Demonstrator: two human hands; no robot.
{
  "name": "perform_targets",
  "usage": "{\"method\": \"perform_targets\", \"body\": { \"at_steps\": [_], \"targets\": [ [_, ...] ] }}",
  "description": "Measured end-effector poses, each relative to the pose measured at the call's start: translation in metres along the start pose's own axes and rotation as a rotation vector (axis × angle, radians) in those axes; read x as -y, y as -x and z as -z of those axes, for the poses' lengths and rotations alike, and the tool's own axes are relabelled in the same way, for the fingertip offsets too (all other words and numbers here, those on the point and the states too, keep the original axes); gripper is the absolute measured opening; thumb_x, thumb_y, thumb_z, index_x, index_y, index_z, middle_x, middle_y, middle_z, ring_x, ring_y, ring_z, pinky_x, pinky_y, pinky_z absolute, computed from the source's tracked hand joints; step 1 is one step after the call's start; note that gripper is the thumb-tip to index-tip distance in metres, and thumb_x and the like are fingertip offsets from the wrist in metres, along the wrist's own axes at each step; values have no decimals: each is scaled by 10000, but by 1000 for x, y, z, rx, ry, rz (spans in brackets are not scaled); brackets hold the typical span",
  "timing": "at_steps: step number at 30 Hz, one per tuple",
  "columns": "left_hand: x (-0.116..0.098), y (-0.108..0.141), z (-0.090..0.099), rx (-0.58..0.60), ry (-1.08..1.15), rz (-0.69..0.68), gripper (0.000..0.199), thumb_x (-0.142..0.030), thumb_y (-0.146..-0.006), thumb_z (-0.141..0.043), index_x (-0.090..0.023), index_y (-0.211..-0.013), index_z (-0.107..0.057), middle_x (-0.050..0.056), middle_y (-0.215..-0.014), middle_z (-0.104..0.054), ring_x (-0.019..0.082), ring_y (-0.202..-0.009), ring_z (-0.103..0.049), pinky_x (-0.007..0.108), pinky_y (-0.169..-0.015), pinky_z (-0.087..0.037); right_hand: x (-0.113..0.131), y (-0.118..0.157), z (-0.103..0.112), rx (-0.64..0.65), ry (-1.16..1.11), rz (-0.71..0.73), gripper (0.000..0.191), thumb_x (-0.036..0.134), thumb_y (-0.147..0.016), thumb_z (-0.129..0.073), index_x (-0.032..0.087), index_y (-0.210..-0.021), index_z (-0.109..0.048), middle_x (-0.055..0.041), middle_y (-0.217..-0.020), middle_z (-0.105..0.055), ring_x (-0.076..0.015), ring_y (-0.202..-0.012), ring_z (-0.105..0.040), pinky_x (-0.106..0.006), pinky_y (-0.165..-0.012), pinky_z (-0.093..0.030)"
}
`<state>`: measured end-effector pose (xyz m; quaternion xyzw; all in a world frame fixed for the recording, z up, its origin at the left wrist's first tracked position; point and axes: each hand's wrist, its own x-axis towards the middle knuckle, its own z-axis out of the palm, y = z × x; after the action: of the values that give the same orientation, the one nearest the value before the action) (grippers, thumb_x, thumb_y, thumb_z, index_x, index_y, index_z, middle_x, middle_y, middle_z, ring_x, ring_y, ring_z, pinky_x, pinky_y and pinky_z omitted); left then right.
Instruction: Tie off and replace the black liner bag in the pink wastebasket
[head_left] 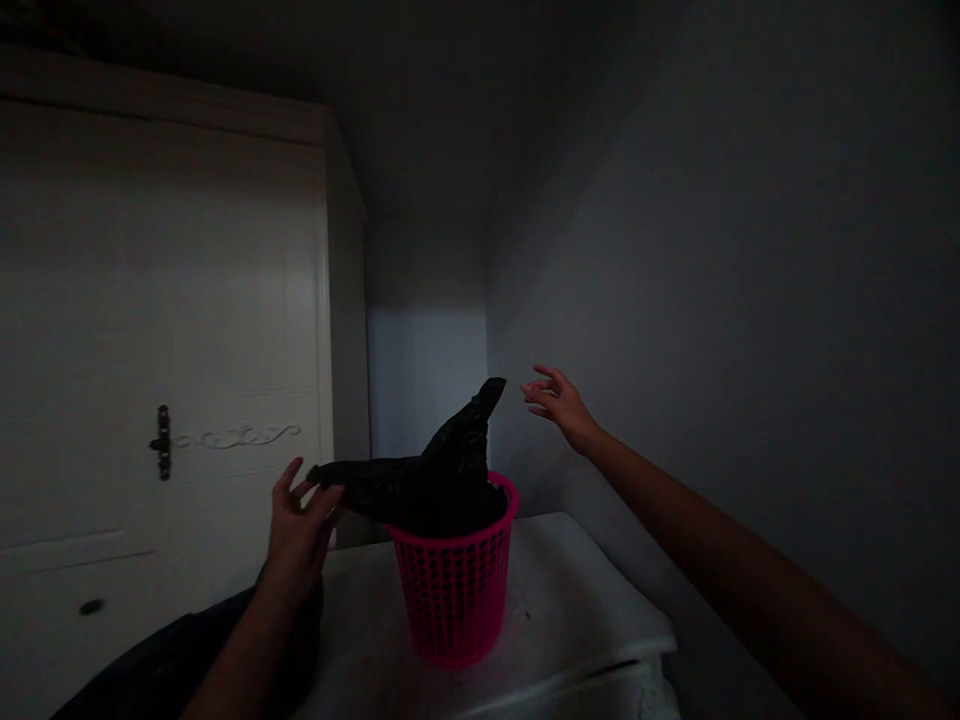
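Partly inside pink basket (456, 602), black bag (439, 485).

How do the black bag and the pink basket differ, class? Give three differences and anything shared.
The black bag is crumpled; the pink basket keeps a firm, round shape. The basket's wall has rows of holes; the bag shows none. The left hand holds one end of the bag; neither hand touches the basket. Shared: both are apart from the right hand.

Dim light; white wardrobe (232, 300) beyond the left hand (298, 515), grey wall (750, 300) behind the right hand (564, 405), pale desk (562, 585) below both.
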<state>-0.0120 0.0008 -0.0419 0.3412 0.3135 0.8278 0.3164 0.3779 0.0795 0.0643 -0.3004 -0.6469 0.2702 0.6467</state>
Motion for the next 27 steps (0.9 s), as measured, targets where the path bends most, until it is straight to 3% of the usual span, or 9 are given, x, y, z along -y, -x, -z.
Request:
{"method": "perform_targets", "body": {
  "at_steps": [2,4,7,10,13,16,19,22,27],
  "targets": [
    [5,3,11,-4,96,120,647,-99,-734,-821,-402,-1263,-605,-1,-1224,-601,166,-1145,-651,427,-1032,-570,-13,9,6,58,5,-142,883,603,-773,-772,268,-1516,-433,-189,-1498,-500,-292,-1305,-570,-524,-1034,-526],
    [12,6,11,30,218,301,338,-225,-856,-744,-308,-1168,-645,41,-1186,-653,182,-1120,-676,444,-1030,-571,-23,17,-1,179,-8,-217,952,627,-753,-787,284,-1544,-385,-207,-1635,-325,-323,-1417,-472,-541,-1052,-516],
    [18,11,-5,205,233,431,262,-337,-888,-715,-204,-1113,-693,105,-1146,-728,217,-1068,-715,380,-974,-596,-30,27,-34,367,-136,-230,986,572,-704,-850,316,-1530,-376,-182,-1654,-315,-312,-1347,-549,-524,-1014,-547],
    [16,12,-24,379,83,349,451,-274,-786,-816,-186,-1214,-707,103,-1132,-775,242,-1053,-733,330,-930,-598,-33,31,-70,465,-312,-184,810,473,-689,-872,247,-1394,-541,-127,-1382,-639,-254,-1143,-679,-480,-1022,-548],
    [8,9,-26,246,33,281,304,-193,-788,-776,-160,-1089,-754,86,-1078,-800,228,-1073,-731,290,-968,-571,-39,32,-84,429,-321,-211,484,365,-698,-843,165,-1119,-714,-82,-1023,-774,-232,-954,-725,-450,-1004,-554],
    [3,6,-11,118,171,287,177,-204,-853,-670,-176,-1005,-758,79,-1131,-795,215,-1210,-678,310,-1082,-518,-49,33,-74,203,-315,-272,241,312,-724,-788,147,-892,-737,-79,-861,-782,-241,-877,-734,-428,-950,-576],
    [8,10,6,246,199,267,322,-295,-808,-746,-211,-1119,-734,87,-1285,-744,264,-1366,-574,414,-1185,-437,-53,37,-54,99,-372,-339,212,340,-774,-753,167,-896,-730,-79,-917,-796,-245,-943,-743,-410,-981,-573],
    [25,17,12,337,7,156,613,-307,-631,-915,-232,-1201,-703,105,-1393,-682,323,-1438,-495,476,-1239,-349,-48,48,-39,303,-449,-403,343,409,-797,-779,180,-1048,-732,-94,-1146,-780,-241,-1104,-723,-394,-1075,-533],
    [32,28,-22,352,-275,97,584,-457,-661,-905,-198,-1152,-725,168,-1310,-712,371,-1403,-526,505,-1151,-454,-40,64,-44,522,-435,-439,516,529,-770,-820,184,-1134,-700,-136,-1249,-743,-266,-1214,-683,-459,-1149,-484]
  ]
}}
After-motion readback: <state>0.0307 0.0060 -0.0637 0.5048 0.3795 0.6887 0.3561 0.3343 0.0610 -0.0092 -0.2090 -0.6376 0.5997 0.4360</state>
